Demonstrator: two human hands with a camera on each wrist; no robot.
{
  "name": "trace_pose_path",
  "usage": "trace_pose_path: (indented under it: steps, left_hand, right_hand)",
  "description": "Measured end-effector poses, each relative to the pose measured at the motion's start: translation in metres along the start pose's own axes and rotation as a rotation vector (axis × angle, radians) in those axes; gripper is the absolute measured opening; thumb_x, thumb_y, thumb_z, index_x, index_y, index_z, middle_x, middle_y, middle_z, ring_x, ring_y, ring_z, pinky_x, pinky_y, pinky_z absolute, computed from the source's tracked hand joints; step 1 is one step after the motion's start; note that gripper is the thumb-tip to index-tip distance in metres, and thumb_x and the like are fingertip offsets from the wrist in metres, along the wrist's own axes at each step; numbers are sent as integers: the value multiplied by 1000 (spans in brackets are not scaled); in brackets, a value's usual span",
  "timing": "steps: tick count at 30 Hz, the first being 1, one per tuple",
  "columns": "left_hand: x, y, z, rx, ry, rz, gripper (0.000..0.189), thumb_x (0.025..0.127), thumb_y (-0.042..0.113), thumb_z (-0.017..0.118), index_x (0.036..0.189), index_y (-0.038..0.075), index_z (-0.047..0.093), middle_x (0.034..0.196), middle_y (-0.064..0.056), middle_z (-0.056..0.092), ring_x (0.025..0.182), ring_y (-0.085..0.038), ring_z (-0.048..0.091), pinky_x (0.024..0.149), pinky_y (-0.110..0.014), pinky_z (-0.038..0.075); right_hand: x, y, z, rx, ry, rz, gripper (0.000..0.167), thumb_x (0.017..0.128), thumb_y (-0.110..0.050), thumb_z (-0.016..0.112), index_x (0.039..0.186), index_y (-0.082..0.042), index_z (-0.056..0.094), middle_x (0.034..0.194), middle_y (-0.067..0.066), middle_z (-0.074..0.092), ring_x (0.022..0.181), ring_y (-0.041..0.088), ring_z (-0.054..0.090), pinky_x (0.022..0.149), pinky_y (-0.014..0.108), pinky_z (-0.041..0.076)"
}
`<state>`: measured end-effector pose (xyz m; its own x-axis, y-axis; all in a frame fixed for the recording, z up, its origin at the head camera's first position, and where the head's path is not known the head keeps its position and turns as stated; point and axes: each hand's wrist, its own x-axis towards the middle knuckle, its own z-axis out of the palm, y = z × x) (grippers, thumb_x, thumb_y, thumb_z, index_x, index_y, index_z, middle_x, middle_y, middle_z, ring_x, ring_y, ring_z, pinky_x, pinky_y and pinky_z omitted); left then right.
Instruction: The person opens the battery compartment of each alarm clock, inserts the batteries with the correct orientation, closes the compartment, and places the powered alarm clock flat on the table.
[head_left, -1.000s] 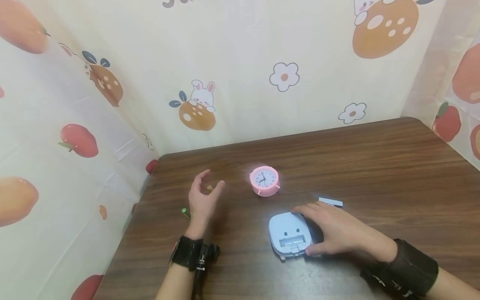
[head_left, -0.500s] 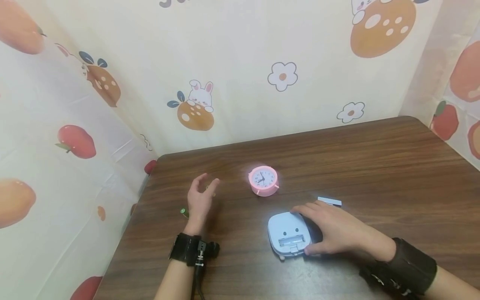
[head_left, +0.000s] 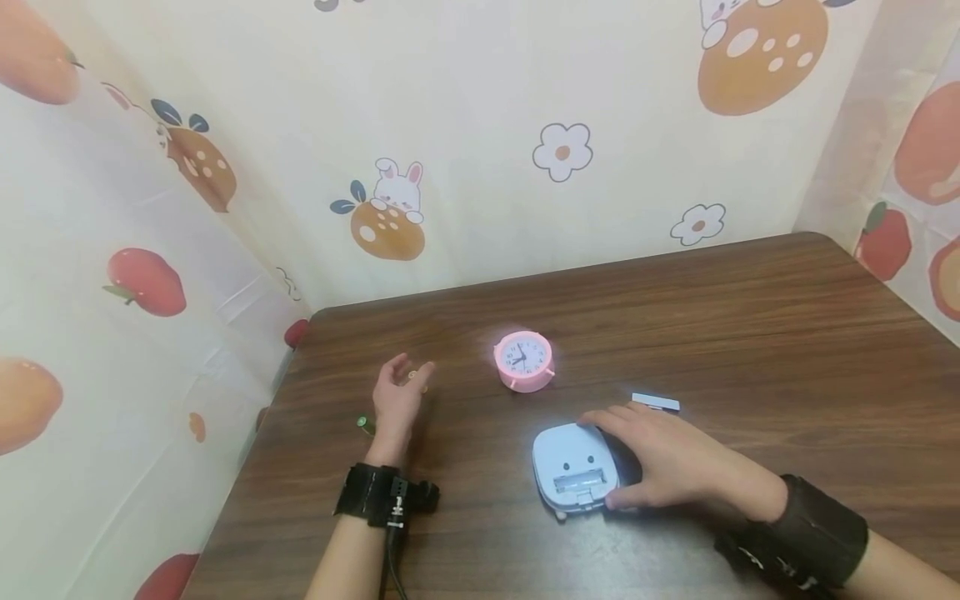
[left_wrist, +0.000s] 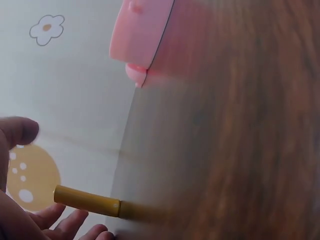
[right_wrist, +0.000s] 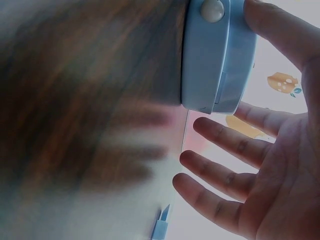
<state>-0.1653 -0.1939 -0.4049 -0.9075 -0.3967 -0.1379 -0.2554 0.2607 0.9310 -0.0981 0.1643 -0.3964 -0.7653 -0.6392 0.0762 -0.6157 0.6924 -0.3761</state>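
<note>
A pale blue clock (head_left: 572,467) lies face down on the wooden table (head_left: 750,333), its battery slot uncovered. My right hand (head_left: 611,458) rests on its right side, thumb at the near edge and straight fingers (right_wrist: 225,145) spread past the clock (right_wrist: 217,55). My left hand (head_left: 408,371) hovers low at the left with thumb and fingers apart around a yellow battery (head_left: 415,377). In the left wrist view the yellow battery (left_wrist: 87,201) lies on the table just beyond my fingertips (left_wrist: 70,222); I cannot tell whether they touch it.
A pink alarm clock (head_left: 523,362) stands upright behind the hands, its edge also in the left wrist view (left_wrist: 142,35). A green battery (head_left: 365,425) lies left of my left wrist. A small white cover (head_left: 656,402) lies beyond my right hand. Patterned walls enclose the table.
My left hand has sunk lower toward the table and the yellow battery. The right hand and the blue clock have stayed put.
</note>
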Motion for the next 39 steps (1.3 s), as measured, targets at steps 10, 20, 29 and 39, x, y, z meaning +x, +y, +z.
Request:
trace_pose_path:
  steps: [10, 20, 29, 39]
  left_hand:
    - [5, -8, 8, -53, 12, -4, 53, 90, 25, 63, 138, 11, 44, 141, -14, 47, 130, -29, 46, 103, -43, 45]
    - [5, -13, 8, -58, 42, 1, 44, 92, 19, 59, 133, 12, 46, 134, -11, 50, 129, -27, 46, 104, -43, 43]
    - [4, -14, 8, -39, 77, -11, 35, 88, 15, 61, 119, 6, 48, 126, -10, 52, 125, -26, 50, 100, -41, 45]
    - [4, -15, 6, -2, 92, -24, 30, 89, 18, 60, 115, 6, 50, 126, -10, 53, 122, -26, 50, 98, -42, 45]
  right_hand:
    - [-1, 1, -1, -8, 3, -5, 88, 68, -71, 70, 136, -20, 50, 128, -6, 60, 117, 16, 56, 95, 43, 48]
    - [0, 0, -2, -1, -2, -2, 89, 67, -71, 70, 136, -20, 50, 129, -5, 60, 117, 18, 56, 95, 44, 49]
    - [1, 1, -1, 6, -6, -1, 89, 67, -73, 69, 137, -21, 50, 129, -6, 59, 116, 17, 56, 94, 43, 49]
    - [2, 3, -1, 10, -14, -2, 88, 68, -70, 71, 138, -21, 48, 131, -6, 59, 118, 18, 56, 95, 44, 49]
